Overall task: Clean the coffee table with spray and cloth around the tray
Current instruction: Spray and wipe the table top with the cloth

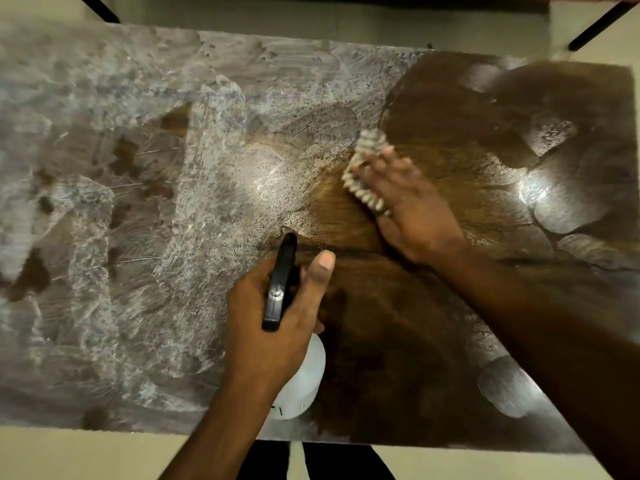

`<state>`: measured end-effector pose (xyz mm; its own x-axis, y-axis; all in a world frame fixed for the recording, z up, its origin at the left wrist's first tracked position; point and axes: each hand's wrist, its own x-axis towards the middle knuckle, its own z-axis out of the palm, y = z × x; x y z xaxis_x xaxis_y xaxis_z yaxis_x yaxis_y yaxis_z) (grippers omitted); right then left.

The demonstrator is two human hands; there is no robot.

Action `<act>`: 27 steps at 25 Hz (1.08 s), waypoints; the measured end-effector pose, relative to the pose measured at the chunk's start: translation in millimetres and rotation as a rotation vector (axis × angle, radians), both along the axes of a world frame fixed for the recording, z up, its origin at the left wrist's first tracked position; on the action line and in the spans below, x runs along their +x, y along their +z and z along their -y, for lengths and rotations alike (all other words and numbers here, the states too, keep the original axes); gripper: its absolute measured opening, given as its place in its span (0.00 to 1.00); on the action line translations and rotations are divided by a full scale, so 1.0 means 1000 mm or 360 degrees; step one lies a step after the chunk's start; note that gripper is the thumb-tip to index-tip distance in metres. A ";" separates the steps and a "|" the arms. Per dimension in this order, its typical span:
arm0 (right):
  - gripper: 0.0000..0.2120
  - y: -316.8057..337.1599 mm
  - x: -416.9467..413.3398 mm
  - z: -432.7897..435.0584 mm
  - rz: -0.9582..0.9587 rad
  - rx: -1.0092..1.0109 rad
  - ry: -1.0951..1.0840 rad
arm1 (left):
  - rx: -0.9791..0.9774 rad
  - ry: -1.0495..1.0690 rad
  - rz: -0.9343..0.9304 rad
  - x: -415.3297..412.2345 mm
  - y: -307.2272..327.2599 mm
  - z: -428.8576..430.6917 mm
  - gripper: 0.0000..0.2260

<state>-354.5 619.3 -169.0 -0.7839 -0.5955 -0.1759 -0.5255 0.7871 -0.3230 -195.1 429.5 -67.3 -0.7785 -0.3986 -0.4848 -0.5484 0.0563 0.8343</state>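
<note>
Head view: looks straight down on a brown wooden desk (450,109) that fills most of the frame. Shows a whitish, speckled film (138,202) spread over the left and middle of the desk top, with swirled wipe marks in it and small brown gaps. Shows bare, glossy wood on the right, broken by a few rounded pale patches (561,202) near the right edge and toward the front right corner.

Finds the left hand (273,323) low in the middle, above the front part of the desk, wrapped round the neck of a spray bottle (304,372). Catches the thumb stretched forward beside the black trigger head (280,285), with the nozzle pointing away toward the line where film meets bare wood. Leaves only part of the white bottle body visible under the palm.

Finds the right hand (412,216) farther out, right of centre, palm down with fingers spread and laid over a pale ribbed cloth (369,143), pressing it to the desk right at the edge of the film. Shows the cloth bunched, poking out past the fingertips and along the thumb side; blurred, so cannot tell the finer hold.

Takes in pale floor (69,455) below the front edge, and black bars (602,22) at both upper corners.
</note>
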 end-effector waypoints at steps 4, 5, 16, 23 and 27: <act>0.33 0.005 -0.027 0.035 -0.0014 -0.0119 -0.0790 | -0.0068 -0.0007 -0.0001 -0.017 -0.005 0.007 0.23; 0.33 0.004 -0.014 0.050 0.0034 -0.0110 -0.0628 | -0.0049 -0.0011 -0.0011 -0.020 -0.006 0.008 0.22; 0.34 0.005 -0.096 0.004 -0.0036 -0.0014 -0.0480 | 0.0044 -0.0091 -0.0081 -0.068 -0.013 0.029 0.23; 0.34 0.001 -0.045 0.101 0.0137 -0.0030 0.0170 | 0.0160 -0.0193 -0.0182 -0.098 -0.008 0.040 0.16; 0.32 0.000 -0.087 0.073 -0.0001 0.0136 0.0633 | 0.0065 -0.0258 -0.0218 -0.115 -0.011 0.048 0.20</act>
